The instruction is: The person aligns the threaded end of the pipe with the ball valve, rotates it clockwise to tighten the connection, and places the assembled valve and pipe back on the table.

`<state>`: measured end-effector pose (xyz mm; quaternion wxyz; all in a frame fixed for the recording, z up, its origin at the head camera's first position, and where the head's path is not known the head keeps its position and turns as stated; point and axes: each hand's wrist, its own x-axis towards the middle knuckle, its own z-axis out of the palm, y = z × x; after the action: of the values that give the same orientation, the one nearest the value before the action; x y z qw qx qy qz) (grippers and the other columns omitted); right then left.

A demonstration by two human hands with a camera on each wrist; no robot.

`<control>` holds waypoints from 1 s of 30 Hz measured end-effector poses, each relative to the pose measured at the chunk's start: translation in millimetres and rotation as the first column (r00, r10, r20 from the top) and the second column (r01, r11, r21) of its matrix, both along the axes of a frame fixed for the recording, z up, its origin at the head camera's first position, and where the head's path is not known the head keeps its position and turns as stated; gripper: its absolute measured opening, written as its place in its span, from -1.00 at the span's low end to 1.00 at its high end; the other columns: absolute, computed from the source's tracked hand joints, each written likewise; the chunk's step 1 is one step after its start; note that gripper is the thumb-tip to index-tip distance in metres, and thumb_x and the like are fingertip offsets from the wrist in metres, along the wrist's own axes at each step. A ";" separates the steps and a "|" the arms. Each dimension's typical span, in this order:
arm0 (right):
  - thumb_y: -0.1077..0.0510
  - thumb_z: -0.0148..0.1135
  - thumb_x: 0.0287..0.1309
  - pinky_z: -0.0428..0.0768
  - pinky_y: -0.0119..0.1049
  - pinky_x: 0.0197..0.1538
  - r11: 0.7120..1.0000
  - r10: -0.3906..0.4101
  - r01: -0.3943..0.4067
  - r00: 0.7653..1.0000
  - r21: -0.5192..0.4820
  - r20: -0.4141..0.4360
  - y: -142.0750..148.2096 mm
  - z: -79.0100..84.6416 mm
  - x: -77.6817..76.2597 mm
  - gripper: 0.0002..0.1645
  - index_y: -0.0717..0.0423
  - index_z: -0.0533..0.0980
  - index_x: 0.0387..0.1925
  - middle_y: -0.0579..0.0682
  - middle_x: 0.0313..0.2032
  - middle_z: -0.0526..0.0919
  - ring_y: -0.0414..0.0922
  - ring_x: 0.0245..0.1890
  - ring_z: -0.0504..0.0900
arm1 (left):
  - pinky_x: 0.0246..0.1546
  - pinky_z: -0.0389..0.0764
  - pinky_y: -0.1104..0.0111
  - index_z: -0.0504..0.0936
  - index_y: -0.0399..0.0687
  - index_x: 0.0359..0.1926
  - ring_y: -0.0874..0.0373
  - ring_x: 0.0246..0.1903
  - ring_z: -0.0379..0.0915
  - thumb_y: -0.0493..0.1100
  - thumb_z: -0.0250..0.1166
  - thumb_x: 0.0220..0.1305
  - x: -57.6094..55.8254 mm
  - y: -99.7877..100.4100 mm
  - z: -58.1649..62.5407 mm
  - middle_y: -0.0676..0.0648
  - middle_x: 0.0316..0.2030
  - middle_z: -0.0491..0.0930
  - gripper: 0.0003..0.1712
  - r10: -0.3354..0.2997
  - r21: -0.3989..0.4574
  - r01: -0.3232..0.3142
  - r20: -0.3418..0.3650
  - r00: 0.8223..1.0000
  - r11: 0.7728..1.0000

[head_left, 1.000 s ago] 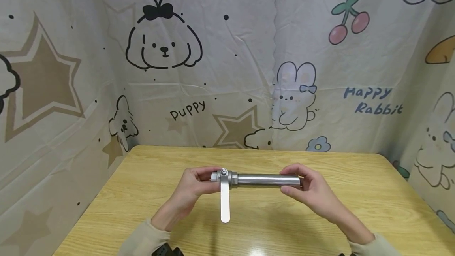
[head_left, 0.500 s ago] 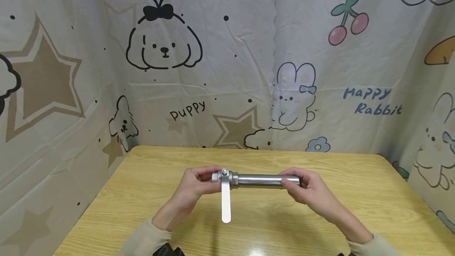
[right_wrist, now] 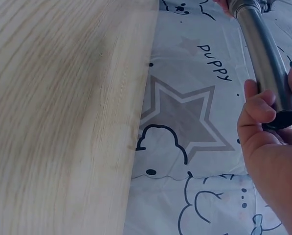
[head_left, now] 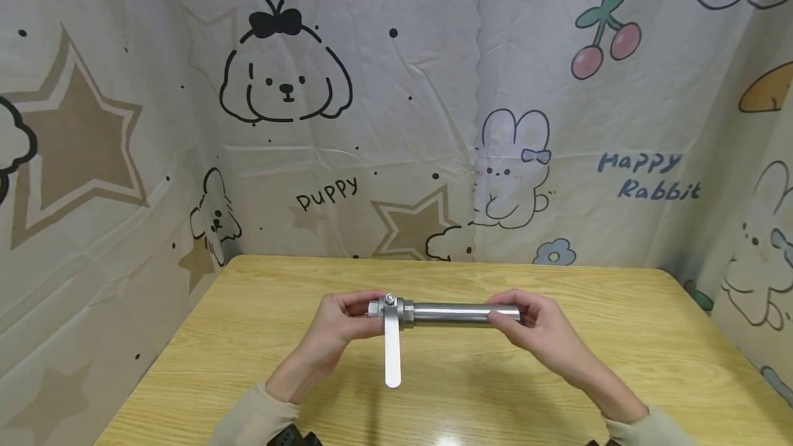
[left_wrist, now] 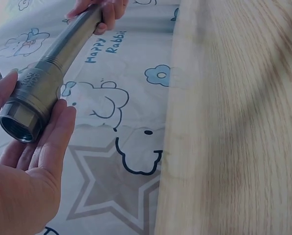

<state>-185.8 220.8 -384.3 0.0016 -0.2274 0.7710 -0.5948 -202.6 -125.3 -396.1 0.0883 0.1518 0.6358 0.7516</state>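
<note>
Valve, steel: outer end sits between thumb and fingers of left grip, clamped on it; lever points to the near side. Pipe, steel: extends rightward from valve, open end clamped in right grip. Both above bench; printed cloth behind.

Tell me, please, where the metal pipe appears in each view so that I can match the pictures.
Head: metal pipe, below and just right of centre, level.
Left wrist: metal pipe, upper left, slanting up to the right.
Right wrist: metal pipe, upper right, slanting down to the right.
Shared landmark: the printed star overlapped by a cloud outline.
</note>
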 end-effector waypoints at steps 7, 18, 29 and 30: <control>0.38 0.37 0.33 0.71 -0.32 -0.27 0.996 0.076 -0.080 0.994 -0.049 -0.074 0.7 -3.5 -0.9 -0.63 0.24 0.56 0.13 0.23 0.04 0.58 -0.16 -0.21 0.68 | 0.05 0.71 0.20 0.62 -0.51 0.20 0.07 -0.06 0.72 -0.42 0.48 0.18 -0.7 1.7 0.5 -0.18 -0.06 0.78 -0.45 -0.009 -0.009 0.009 0.000 1.000 1.000; 0.35 0.42 0.30 0.76 -0.23 -0.14 0.998 0.054 -0.055 0.998 -0.030 -0.035 -1.8 -1.0 -0.6 -0.50 0.27 0.51 0.23 0.27 0.12 0.56 -0.07 -0.08 0.72 | 0.07 0.70 0.18 0.67 -0.43 0.17 0.05 -0.04 0.71 -0.41 0.50 0.16 -2.0 1.4 0.2 -0.15 -0.07 0.78 -0.48 0.002 -0.015 -0.002 0.005 1.000 1.000; 0.30 0.42 0.33 0.72 -0.29 -0.22 0.999 0.037 -0.037 0.999 0.004 -0.028 -1.7 -0.5 -1.5 -0.50 0.18 0.54 0.26 0.26 0.08 0.57 -0.08 -0.15 0.71 | 0.05 0.72 0.19 0.63 -0.52 0.18 0.07 -0.06 0.71 -0.44 0.48 0.17 -3.1 1.5 0.8 -0.16 -0.07 0.78 -0.47 -0.007 -0.002 0.007 -0.005 1.000 1.000; 0.33 0.42 0.31 0.74 -0.27 -0.19 0.999 0.049 -0.050 0.998 -0.010 -0.036 -1.8 -0.7 -1.5 -0.49 0.20 0.52 0.25 0.27 0.10 0.55 -0.05 -0.12 0.72 | 0.05 0.72 0.19 0.63 -0.52 0.18 0.07 -0.06 0.71 -0.44 0.48 0.17 -3.2 1.6 0.7 -0.15 -0.08 0.79 -0.47 -0.009 0.000 0.009 -0.005 1.000 1.000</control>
<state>-187.4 219.0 -385.0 0.0012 -0.2572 0.7619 -0.5944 -205.8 -123.7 -395.4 0.0899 0.1565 0.6354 0.7508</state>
